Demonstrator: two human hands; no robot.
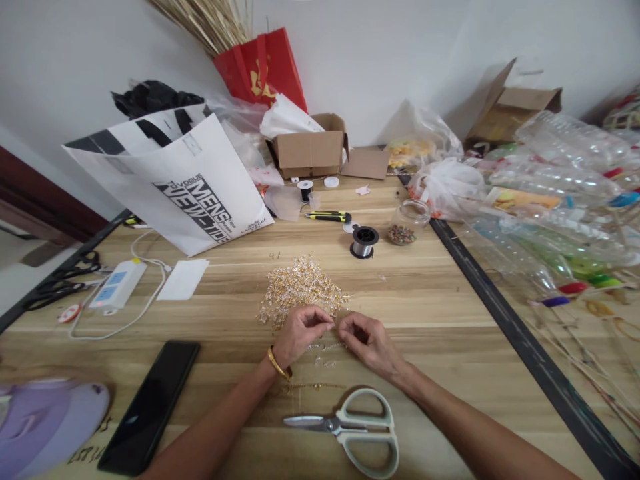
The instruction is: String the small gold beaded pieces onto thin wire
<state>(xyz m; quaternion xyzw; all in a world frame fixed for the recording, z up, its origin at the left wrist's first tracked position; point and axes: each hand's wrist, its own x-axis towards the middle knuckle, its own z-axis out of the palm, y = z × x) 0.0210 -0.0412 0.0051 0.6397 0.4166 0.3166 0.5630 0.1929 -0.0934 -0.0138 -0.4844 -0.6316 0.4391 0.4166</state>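
My left hand [303, 331], with a gold bracelet [279, 363] at its wrist, is closed in a pinch. Almost fingertip to fingertip with it, my right hand [370, 343] pinches too. What sits between the fingers is too small to make out. Just beyond them lies a heap of small gold and clear beads [303, 287]. Under the hands are a short silver-looking chain [323, 346] and a few clear pieces [327, 362]. Nearer me, a gold chain [317, 386] lies above white-handled scissors [350, 427], and faint thin strands hang down near my left wrist.
A black phone [150, 407] and a power strip [117, 287] lie left. Behind the beads are a wire spool [364, 241], a yellow-black cutter knife [329, 216] and a bead jar [404, 230]. A white paper bag [200, 180] stands back left; plastic bottles [560, 193] crowd the right.
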